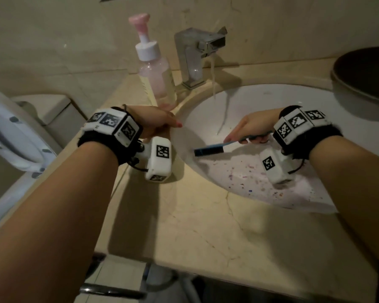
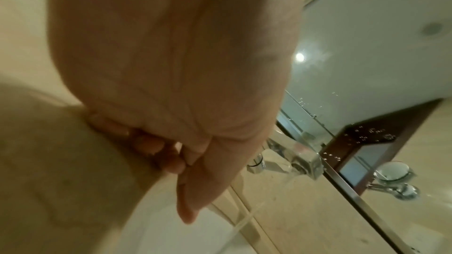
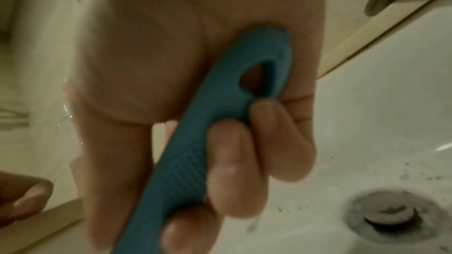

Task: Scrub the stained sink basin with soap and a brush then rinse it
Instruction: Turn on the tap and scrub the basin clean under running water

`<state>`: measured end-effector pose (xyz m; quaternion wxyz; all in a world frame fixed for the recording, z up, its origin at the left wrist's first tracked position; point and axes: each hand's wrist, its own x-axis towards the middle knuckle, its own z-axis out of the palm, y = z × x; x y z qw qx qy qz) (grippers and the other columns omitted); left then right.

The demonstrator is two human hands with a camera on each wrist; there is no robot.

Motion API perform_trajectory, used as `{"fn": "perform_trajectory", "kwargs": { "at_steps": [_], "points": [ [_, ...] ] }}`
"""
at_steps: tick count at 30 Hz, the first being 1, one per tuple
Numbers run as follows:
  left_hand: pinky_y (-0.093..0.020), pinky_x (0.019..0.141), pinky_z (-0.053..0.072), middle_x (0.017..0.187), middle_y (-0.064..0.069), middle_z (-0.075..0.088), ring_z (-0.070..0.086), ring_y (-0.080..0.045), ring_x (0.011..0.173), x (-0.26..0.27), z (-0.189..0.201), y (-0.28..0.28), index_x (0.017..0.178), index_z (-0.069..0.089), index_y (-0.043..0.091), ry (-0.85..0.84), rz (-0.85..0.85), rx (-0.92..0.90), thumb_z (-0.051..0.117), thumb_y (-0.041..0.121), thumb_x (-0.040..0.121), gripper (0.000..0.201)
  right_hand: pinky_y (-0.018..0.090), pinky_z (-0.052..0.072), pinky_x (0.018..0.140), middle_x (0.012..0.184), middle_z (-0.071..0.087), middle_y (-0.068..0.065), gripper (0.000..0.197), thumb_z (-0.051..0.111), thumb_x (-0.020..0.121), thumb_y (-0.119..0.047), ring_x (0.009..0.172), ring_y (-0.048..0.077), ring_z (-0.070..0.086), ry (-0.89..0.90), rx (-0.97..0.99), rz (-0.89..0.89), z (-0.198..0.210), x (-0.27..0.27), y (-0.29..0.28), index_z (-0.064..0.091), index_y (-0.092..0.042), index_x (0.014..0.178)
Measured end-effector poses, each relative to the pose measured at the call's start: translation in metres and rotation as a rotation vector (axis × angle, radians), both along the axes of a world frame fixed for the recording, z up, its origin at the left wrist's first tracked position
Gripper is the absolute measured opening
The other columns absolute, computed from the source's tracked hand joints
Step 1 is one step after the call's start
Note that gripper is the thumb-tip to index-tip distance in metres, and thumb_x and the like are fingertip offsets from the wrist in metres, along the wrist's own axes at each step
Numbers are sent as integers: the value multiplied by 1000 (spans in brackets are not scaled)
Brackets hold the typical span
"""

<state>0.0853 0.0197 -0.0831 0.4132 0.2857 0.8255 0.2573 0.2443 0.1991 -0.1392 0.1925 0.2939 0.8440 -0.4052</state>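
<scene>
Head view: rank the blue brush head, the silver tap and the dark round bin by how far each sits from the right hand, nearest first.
1. Blue brush head: in the white basin, just left of the right hand, which grips the brush's handle.
2. Silver tap: behind the basin, up and left, water running.
3. Dark round bin: on the counter's far right corner. It ranks close to the tap.

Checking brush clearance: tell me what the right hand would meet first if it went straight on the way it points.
Probably the water stream from the faucet, then the sink basin wall; depth is unclear. The right hand grips the brush.
</scene>
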Motion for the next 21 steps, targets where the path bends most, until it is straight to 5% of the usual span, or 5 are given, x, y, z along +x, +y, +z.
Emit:
{"fn": "perform_trajectory", "kwargs": {
  "at_steps": [4, 8, 12, 18, 21],
  "points": [
    [-30, 76, 51, 102, -8, 50, 53, -22, 87, -7, -8, 3, 77, 54, 21, 193, -102, -40, 46, -5, 86, 28, 13, 32, 40, 45, 54, -12, 32, 57, 92, -13, 33, 2, 38, 13, 67, 128, -6, 1, 1, 63, -31, 118],
    [-13, 36, 37, 77, -8, 44, 42, -18, 61, -11, -11, -1, 73, 46, 18, 145, -147, 10, 37, -16, 79, 36, 18, 33, 52, 53, 52, -6, 37, 57, 90, -10, 48, 10, 37, 18, 194, 129, -24, 0, 7, 65, -35, 117],
    [-11, 37, 35, 68, -4, 40, 36, -14, 60, -16, -13, -4, 68, 40, 16, -47, -99, 114, 28, -19, 80, 39, 20, 33, 59, 66, 57, 0, 37, 60, 88, -10, 58, 11, 39, -47, 111, 175, -29, 2, 10, 66, -34, 115],
    [-11, 44, 41, 68, 7, 36, 37, -4, 55, -24, -12, -8, 86, 48, 20, -402, 102, 420, 49, 20, 83, 3, 18, 30, 49, 45, 50, -9, 37, 54, 90, -9, 47, 10, 32, 54, 235, 75, -35, -1, 15, 65, -31, 118],
    [-11, 39, 31, 61, 7, 47, 38, -7, 41, -29, -9, -9, 76, 48, 18, -499, 223, 480, 36, 30, 94, 25, 9, 29, 40, 37, 49, -15, 36, 53, 92, -10, 43, 7, 33, 73, 246, 94, -28, 0, 13, 64, -29, 121]
  ]
}}
